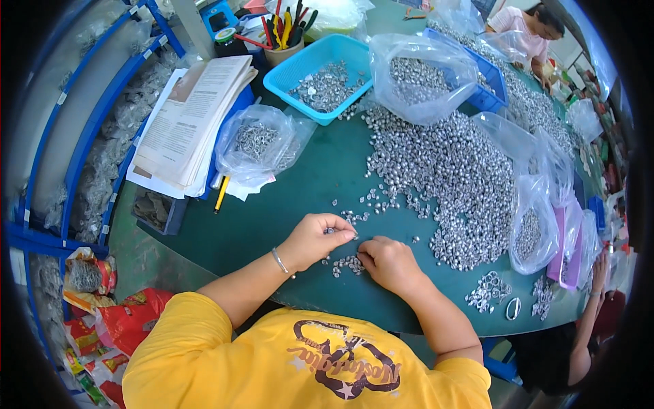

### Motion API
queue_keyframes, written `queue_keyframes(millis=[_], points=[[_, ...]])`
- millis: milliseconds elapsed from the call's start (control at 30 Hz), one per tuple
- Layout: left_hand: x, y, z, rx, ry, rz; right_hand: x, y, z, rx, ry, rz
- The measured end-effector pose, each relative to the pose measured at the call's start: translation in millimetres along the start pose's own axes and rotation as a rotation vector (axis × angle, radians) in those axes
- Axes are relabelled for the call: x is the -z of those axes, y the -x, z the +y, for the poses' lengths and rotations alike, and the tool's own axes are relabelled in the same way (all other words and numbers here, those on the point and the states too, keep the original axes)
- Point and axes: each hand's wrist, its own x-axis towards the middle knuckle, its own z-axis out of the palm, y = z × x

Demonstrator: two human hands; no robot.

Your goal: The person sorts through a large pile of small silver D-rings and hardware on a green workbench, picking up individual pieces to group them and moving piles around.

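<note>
My left hand [317, 240], with a bangle at its wrist, is closed in a pinch; a small silvery metal piece [355, 237] shows at its fingertips. Just right of it, my right hand [392, 264] is curled with thumb and fingers pressed together; what it holds, if anything, is hidden. A few small metal rings [348, 265] lie between the hands, towards my body. More loose metal parts [354, 217] are scattered beyond my left fingers. Farther right spreads a big heap of small rounded silvery parts [449, 177] on the green table [300, 194].
A blue basket [276, 85] holds metal parts at the back. Open plastic bags [248, 146] of parts stand left and right. Papers [187, 123] lie at left, by a pot of pliers [283, 54]. Blue shelving [78, 153] rises at left. Other people [528, 31] sit along the right side.
</note>
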Motion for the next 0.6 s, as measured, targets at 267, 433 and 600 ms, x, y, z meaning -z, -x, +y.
queue_keyframes(millis=[267, 433, 600], points=[[8.2, -7.2, -18.1, 0.43, 0.926, -0.299, 10.4, -8.0, 4.1, -0.266, -0.531, -0.028], [-26.8, -13.3, -17.1, 0.427, 1.118, -0.18, 8.7, -23.8, -17.1, 0.066, -0.626, 0.415], [-44.5, -5.2, 0.5, 0.277, 1.127, -0.229, -2.3, -30.3, -32.1, 0.364, -0.13, 0.417]])
